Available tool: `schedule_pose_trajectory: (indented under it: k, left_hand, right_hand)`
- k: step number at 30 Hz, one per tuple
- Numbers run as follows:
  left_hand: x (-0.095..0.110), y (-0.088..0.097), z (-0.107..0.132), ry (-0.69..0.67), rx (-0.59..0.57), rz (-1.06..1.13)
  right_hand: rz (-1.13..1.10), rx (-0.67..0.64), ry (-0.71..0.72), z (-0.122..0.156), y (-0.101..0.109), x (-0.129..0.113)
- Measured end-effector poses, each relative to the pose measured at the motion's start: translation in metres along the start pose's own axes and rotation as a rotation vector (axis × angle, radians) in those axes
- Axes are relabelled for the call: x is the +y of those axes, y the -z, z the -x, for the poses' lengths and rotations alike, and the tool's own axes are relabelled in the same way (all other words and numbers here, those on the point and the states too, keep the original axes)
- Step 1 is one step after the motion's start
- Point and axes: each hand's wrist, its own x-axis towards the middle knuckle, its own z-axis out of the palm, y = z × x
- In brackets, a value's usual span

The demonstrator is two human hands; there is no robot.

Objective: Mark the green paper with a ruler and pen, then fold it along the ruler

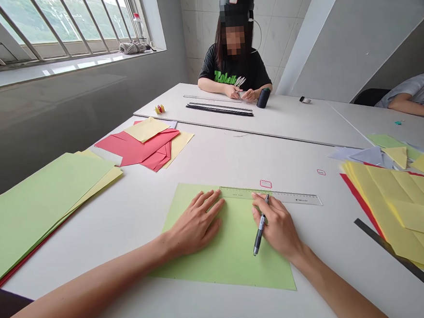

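A sheet of light green paper point(236, 254) lies flat on the white table before me. Along its far edge rests a clear ruler point(294, 197), its right end reaching past the paper. My left hand point(198, 220) is spread flat on the sheet, fingertips by the ruler's left end. My right hand point(276, 222) grips a pen point(261, 233), whose one end is at the ruler near the sheet's far right corner while the other slants back toward me. Fingertips of that hand touch or nearly touch the ruler. A few tiny marks dot the sheet's near edge.
Green and yellow sheets point(48, 199) are stacked at left, with red and yellow papers point(134, 145) beyond. Creased yellow papers point(411, 208) and a dark strip point(400, 257) lie at right. Across the table a person point(240, 65) handles something near a black thread spool point(263, 98).
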Motion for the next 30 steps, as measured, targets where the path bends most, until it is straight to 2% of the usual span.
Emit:
schedule_pose_trajectory:
  k: [21,30]
  left_hand:
    - [-0.016,0.009,-0.006,-0.050,-0.013,0.022]
    - [-0.016,0.008,-0.007,-0.055,-0.023,0.012]
  right_hand:
    - [0.042,0.006,0.025,-0.003,-0.002,-0.003]
    - [0.056,0.016,0.032,-0.003,-0.003,-0.003]
